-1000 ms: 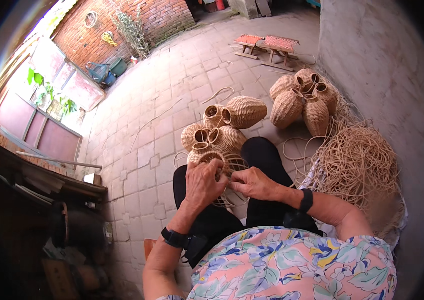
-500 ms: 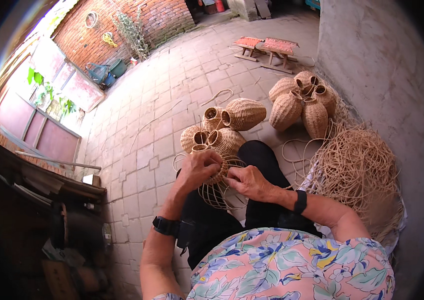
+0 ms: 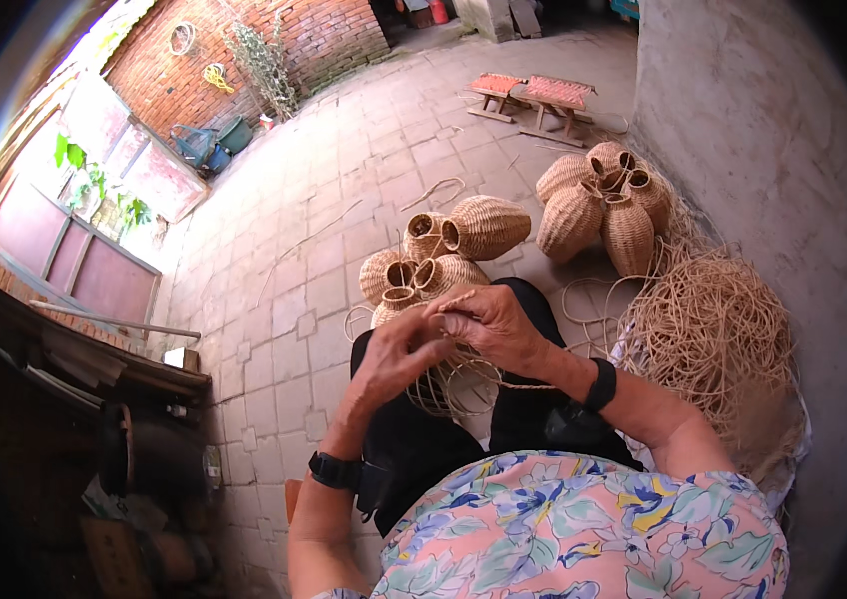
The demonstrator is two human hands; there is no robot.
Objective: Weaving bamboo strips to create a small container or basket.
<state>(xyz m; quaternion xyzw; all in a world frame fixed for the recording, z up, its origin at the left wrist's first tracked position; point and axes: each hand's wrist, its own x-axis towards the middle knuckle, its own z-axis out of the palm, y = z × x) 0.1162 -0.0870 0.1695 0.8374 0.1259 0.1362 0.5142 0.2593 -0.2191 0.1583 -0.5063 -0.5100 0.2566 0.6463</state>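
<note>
An unfinished woven basket point(image 3: 451, 387), its loose cord ribs looping out, rests at my knees and is largely hidden under my hands. My left hand point(image 3: 396, 357) curls around the basket's near part, thumb and fingers closed against it. Touching its fingertips, my right hand point(image 3: 496, 324) pinches a thin tan cord point(image 3: 457, 302) above the weave. Another length of cord point(image 3: 528, 386) stretches below the right wrist. Just beyond my hands stands a cluster of vase-shaped woven baskets point(image 3: 450, 271) with round open mouths; the nearest one is partly covered by my fingers.
At the right, a large tangled heap of cord point(image 3: 713, 349) lies beside the grey wall point(image 3: 763, 150). A second group of woven baskets point(image 3: 573, 220) sits behind it. Two low stools point(image 3: 553, 92) stand farther back on the paved floor point(image 3: 284, 299). Dark clutter point(image 3: 144, 469) fills the lower left.
My right hand has moved up and left, from the basket's side to the left fingertips, and a pinched cord now shows there. My left hand has turned and dropped slightly.
</note>
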